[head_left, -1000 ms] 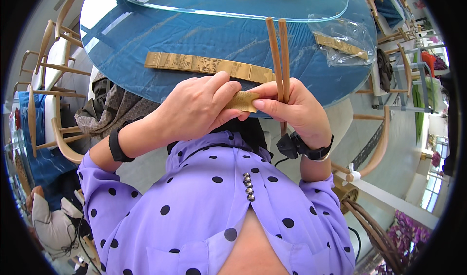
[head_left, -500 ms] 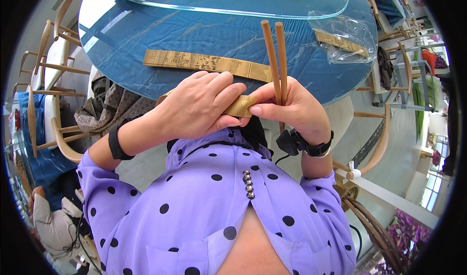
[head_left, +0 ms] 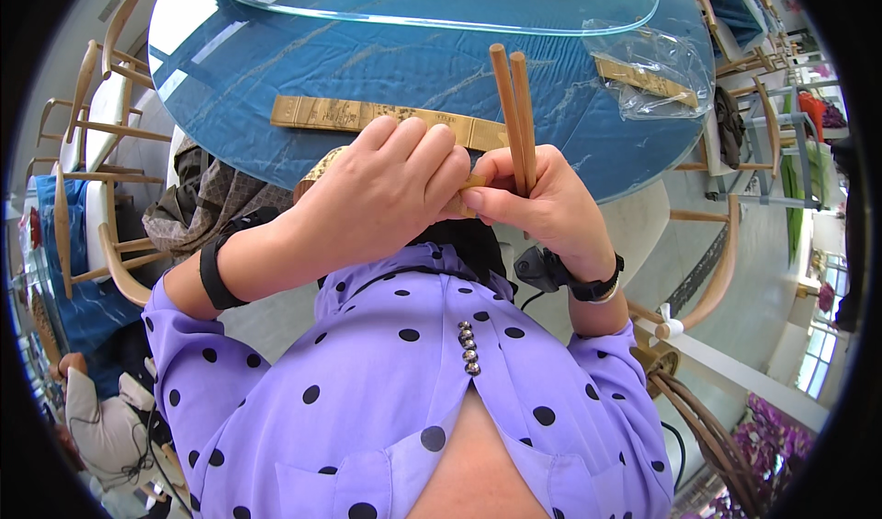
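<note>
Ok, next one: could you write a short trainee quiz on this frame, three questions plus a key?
1. Which hand holds the chopsticks?
2. True or false: the clear bag lies to the right of the chopsticks.
3. The long strip on the table is: (a) red, (b) gold, (c) green.

Key: 1. The right hand. 2. True. 3. (b): the strip is gold.

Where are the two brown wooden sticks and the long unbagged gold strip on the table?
Two brown wooden sticks (head_left: 507, 115), head view: left stick's shaft.
Long unbagged gold strip (head_left: 342, 115), head view: left half.
</note>
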Action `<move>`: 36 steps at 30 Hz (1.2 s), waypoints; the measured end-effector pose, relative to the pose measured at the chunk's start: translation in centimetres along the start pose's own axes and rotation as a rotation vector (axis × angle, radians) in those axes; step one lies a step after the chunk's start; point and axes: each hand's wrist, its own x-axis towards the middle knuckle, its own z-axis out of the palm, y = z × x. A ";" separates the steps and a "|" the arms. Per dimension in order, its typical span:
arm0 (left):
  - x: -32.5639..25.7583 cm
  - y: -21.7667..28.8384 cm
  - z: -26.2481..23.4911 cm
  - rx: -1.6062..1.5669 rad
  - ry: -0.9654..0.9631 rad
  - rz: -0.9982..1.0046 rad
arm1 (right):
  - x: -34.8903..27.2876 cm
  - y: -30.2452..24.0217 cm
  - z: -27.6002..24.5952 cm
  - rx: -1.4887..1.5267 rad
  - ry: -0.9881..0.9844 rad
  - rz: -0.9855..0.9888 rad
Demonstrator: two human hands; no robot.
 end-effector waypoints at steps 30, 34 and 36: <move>1.7 -2.7 0.8 -0.190 0.025 0.118 | 0.7 0.5 -0.9 -0.011 0.125 -0.108; 2.5 -2.6 0.1 0.006 -0.016 0.143 | 0.8 0.5 -0.8 -0.039 0.171 -0.130; 3.0 -3.0 -0.7 0.041 0.032 0.129 | 0.1 -1.0 -0.9 -0.207 0.258 -0.135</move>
